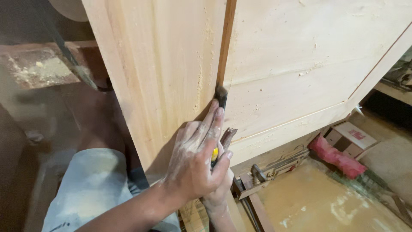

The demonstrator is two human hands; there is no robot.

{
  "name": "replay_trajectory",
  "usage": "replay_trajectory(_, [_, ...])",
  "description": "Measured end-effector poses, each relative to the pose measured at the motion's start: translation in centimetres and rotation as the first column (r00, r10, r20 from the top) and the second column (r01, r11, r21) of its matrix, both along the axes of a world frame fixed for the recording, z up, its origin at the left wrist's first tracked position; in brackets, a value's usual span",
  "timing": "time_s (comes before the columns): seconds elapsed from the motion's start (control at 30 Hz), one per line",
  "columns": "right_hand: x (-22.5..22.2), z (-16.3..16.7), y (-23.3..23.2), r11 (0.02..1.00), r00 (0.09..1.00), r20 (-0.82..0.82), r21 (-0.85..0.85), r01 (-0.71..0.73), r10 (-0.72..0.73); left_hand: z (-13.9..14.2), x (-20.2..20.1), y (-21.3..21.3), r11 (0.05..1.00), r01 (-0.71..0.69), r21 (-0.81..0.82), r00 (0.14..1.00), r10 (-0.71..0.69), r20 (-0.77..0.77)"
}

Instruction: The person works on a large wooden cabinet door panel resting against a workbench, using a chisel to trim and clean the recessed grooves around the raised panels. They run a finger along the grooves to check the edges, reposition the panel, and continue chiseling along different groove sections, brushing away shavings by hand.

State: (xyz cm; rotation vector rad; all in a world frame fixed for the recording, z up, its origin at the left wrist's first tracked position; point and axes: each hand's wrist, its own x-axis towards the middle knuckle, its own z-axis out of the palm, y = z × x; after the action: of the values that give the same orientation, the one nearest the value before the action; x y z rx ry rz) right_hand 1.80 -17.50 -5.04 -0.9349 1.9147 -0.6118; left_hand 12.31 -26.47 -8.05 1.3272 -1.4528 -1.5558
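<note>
The left hand (195, 159) lay uppermost, its back toward the camera and dusted pale. Its index and middle fingers (216, 118) were extended straight and pressed together, pointing up and to the right; the remaining fingers were curled. The left forearm entered from the lower left. The right hand (216, 195) sat beneath the left, largely hidden, its wrist rising from the bottom edge.
</note>
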Motion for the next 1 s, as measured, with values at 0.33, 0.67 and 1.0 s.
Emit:
replay_trajectory(0.33, [0.4, -0.4, 0.9, 0.999, 0.986, -0.163, 0.03, -0.021, 0.026, -0.1, 0.1, 0.1, 1.0, 0.01, -0.005, 1.0, -0.01, -0.018])
replay_trajectory(0.67, [1.1, -0.2, 0.9, 1.0, 0.991, -0.132, 0.013, -0.002, 0.004, -0.2, 0.4, 0.1, 1.0, 0.011, 0.023, 0.998, -0.01, -0.06])
replay_trajectory(1.0, [1.2, -0.4, 0.7, 0.984, 0.947, -0.32, 0.174, 0.046, 0.013, 0.0, 0.4, 0.0, 0.999, -0.019, 0.04, 0.998, 0.021, -0.055])
